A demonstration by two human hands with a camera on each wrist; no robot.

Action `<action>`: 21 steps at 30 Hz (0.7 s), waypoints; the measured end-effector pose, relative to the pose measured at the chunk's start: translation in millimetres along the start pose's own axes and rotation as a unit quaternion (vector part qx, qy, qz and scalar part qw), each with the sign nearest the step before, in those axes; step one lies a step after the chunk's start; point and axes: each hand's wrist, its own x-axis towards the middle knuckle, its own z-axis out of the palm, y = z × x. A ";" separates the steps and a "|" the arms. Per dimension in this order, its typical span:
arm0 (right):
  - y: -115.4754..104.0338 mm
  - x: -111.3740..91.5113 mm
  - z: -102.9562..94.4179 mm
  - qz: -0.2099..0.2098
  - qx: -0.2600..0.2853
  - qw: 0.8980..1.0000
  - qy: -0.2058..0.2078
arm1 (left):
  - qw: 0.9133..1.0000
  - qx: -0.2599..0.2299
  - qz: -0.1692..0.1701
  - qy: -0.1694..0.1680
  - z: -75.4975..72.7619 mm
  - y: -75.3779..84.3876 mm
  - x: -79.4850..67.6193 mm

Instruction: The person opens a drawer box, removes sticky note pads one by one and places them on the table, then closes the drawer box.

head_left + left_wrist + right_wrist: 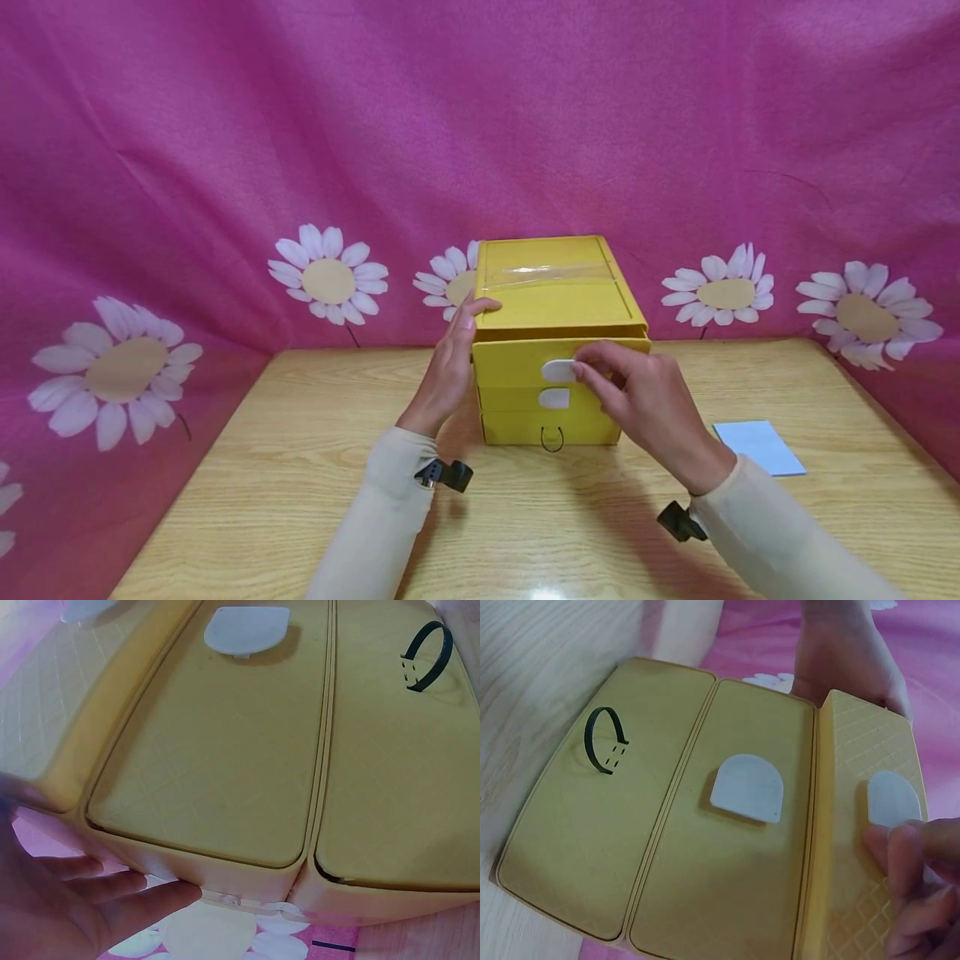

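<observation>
I observe the top drawer (510,367) ajar at the front of the yellow cabinet (547,304) (likely light, stiff). Right hand (651,392) pinches its handle (557,371), the apparent best hold; left hand (446,367), fingers extended, touches the cabinet's left side.

Wears long, plain sleeves in a pale cream shade, a left sleeve (382,521) and a right sleeve (783,529), both fairly close-fitting along the forearm and ending at the wrist. Shows soft creases near the left cuff. Carries a small, blocky black device on the inner side of each wrist: a left device (454,476) and a right device (680,522). Includes a dark strap (432,473) with small dots on the left. Bare beyond the cuffs, fingers (150,906) included.
</observation>
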 end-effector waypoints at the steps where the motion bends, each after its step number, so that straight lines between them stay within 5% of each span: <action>1: 0.6 0.7 0.3 0.001 0.002 1.000 -0.001 | 1.000 0.000 -0.002 0.000 0.0 0.3 -0.1; 21: 10.5 10.9 4.8 0.023 0.014 1.000 -0.009 | 0.999 -0.024 -0.021 0.003 0.4 1.9 1.9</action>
